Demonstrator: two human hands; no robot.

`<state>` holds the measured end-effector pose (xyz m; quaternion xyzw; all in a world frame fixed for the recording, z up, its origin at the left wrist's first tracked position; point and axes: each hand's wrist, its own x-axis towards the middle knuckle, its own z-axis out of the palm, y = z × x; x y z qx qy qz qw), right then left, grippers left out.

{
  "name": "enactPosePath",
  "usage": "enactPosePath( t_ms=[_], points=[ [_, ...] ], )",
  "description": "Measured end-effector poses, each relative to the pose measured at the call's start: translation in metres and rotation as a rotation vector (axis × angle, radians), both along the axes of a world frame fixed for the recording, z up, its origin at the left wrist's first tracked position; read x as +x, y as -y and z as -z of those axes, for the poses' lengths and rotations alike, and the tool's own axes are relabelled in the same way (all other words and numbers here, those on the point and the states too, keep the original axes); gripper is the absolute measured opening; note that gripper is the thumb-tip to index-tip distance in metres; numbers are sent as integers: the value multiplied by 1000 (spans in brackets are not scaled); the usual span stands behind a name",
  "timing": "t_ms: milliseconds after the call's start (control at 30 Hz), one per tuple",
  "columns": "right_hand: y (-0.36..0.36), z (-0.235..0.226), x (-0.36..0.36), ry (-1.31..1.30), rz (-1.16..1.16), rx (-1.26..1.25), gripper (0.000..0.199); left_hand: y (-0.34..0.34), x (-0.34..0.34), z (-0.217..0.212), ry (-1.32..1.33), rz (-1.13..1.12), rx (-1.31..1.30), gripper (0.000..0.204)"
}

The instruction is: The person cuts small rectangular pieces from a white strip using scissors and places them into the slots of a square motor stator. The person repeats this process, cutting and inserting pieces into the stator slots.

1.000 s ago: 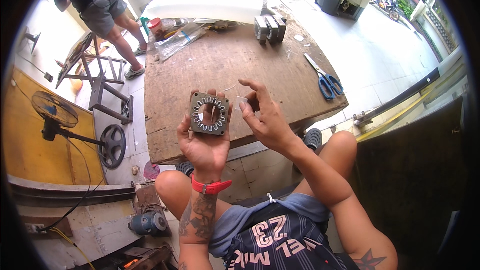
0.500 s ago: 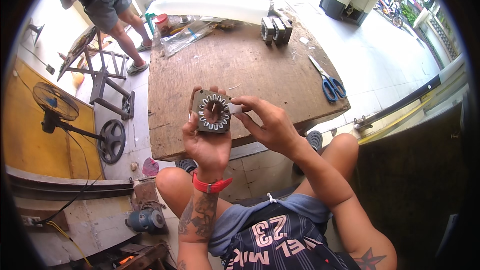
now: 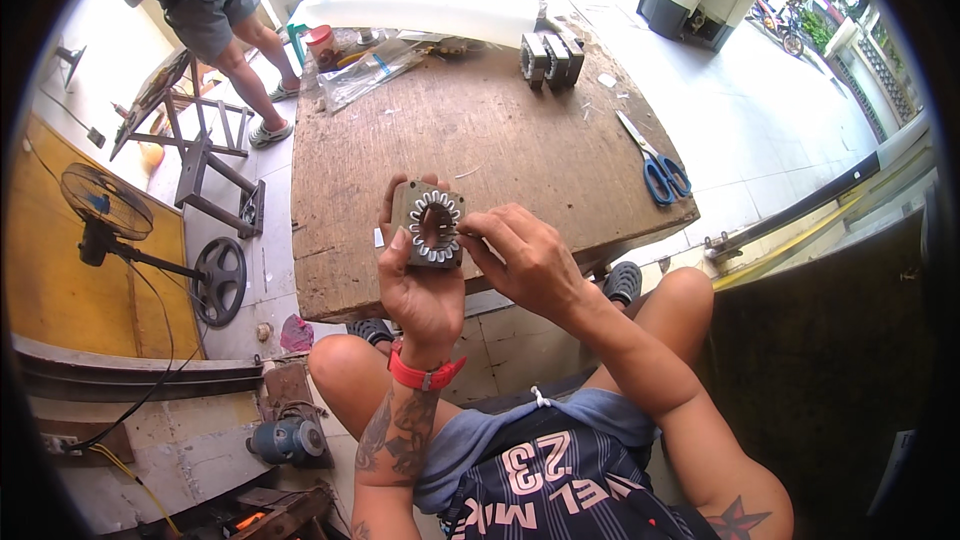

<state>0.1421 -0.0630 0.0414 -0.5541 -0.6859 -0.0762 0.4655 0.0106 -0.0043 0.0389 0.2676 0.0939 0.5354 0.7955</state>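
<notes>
My left hand point(image 3: 424, 305) holds a square, dark metal stator core point(image 3: 403, 204) from below and behind, above the near part of the wooden table. White slot liners point(image 3: 420, 242) ring its round central opening. The thumb lies along the left side, by a small white slip point(image 3: 379, 238). My right hand point(image 3: 525, 255) is at the core's right side, thumb and forefinger pinched together against the ring. Whatever lies between those fingertips is too small to make out.
Blue-handled scissors point(image 3: 660, 165) lie at the table's right edge. Farther back are more stator cores point(image 3: 550, 60), a long white roll point(image 3: 420, 12), a plastic bag point(image 3: 370, 75) and a red jar point(image 3: 322, 45). A person point(image 3: 215, 20) stands far left, beyond a fan point(image 3: 105, 205).
The white piece between my right fingertips no longer shows, and those fingers have moved onto the ring. My left hand has tilted the stator core and shifted it slightly right.
</notes>
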Motion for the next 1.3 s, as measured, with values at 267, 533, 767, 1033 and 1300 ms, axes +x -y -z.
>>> enactPosePath(
  t_ms=[267, 533, 767, 1033, 1300],
  points=[
    [2, 1, 11, 89, -27, -26, 39, -1, 1, -1, -36, -44, 9, 65],
    [-1, 22, -14, -203, -103, -5, 43, -5, -1, 5, 114, 31, -49, 65],
    [3, 19, -13, -148, -21, -88, 38, -7, 0, 10, 32, 55, -56, 63],
    [11, -2, 31, 300, -61, -255, 33, -4, 1, 8, -378, 159, 84, 60],
    [14, -6, 49, 327, -126, -284, 28, -5, -1, 11, -444, 362, 158, 64]
  ],
)
